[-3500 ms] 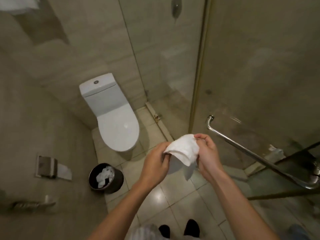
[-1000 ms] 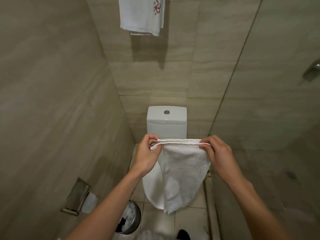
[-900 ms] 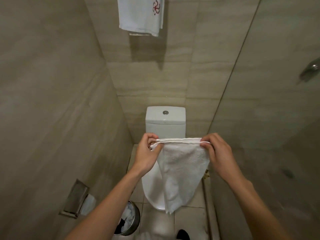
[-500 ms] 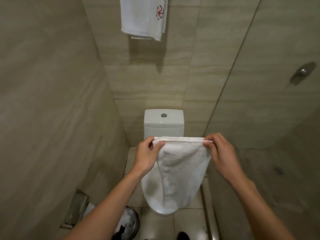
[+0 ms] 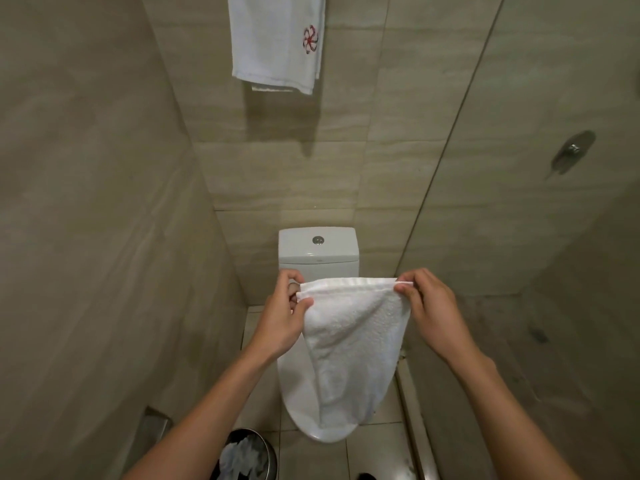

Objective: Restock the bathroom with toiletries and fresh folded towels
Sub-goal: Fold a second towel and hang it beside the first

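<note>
Room: narrow tiled stall, with the left wall (image 5: 90, 237) close and a glass panel (image 5: 512, 258) on the right.

Near: bin (image 5: 247, 457), low left, holding white scraps. Tiled floor (image 5: 311, 455) beside it.

Middle: towel (image 5: 353, 351), small and white, held in the air in front of the toilet (image 5: 318, 249). Whether its tail touches the lid cannot be told. The left hand (image 5: 280, 323) pinches the top left corner, thumb over the hem. The right hand (image 5: 433, 313) pinches the top right corner. The top edge is taut, level and doubled in two layers, and the body sags to a rounded tail.

Step, as judged: folding in the air. To do it well, keep both hem layers matched under each pinch and hold the top edge level. Bring corner to corner without letting the tail twist.

Far: hung towel (image 5: 277, 39) with a red emblem, high on the back wall, probably where fresh ones go.

Room to move: tight sideways, with the left arm near the wall and the right arm near the glass. It is open upward and forward over the cistern. The tail is best kept off the lid.
</note>
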Demonstrator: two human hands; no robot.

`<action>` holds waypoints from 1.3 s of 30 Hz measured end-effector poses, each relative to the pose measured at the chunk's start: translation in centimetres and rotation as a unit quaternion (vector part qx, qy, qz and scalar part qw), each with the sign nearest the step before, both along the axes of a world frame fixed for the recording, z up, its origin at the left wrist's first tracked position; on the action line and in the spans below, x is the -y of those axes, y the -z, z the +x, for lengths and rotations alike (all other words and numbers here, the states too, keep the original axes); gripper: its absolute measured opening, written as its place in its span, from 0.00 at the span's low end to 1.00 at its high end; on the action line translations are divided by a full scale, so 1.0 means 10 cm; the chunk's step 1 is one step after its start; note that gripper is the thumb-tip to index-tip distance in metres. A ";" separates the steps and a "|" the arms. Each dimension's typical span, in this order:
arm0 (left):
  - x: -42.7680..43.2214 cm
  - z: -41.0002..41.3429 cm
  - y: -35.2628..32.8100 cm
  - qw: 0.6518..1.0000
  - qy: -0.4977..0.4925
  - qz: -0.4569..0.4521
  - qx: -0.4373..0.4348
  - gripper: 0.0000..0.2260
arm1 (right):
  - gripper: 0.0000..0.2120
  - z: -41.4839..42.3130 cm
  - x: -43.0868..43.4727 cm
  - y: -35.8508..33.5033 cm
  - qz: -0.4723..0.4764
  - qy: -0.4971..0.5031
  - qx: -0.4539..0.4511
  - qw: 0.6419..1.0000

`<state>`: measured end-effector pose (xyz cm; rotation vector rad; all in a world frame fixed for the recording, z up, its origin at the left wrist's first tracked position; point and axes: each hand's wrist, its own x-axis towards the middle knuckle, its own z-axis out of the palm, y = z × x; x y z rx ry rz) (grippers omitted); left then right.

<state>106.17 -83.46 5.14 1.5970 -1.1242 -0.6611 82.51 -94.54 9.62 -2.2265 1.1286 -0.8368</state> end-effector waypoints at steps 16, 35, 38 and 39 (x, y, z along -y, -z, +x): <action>-0.01 0.06 -0.08 0.987 0.015 -0.012 0.162 0.09 | 0.10 0.04 -0.01 -0.05 -0.002 0.000 -0.001 1.000; 0.05 -0.11 -0.23 0.974 -0.070 -0.096 0.193 0.09 | 0.05 -0.10 0.07 -0.15 0.011 -0.006 0.050 0.999; 0.08 -0.11 -0.26 0.973 -0.077 -0.102 0.192 0.09 | 0.05 -0.11 0.09 -0.16 0.021 -0.003 0.070 0.997; 0.09 -0.11 -0.27 0.973 -0.079 -0.102 0.193 0.09 | 0.06 -0.12 0.09 -0.16 0.026 -0.002 0.076 0.997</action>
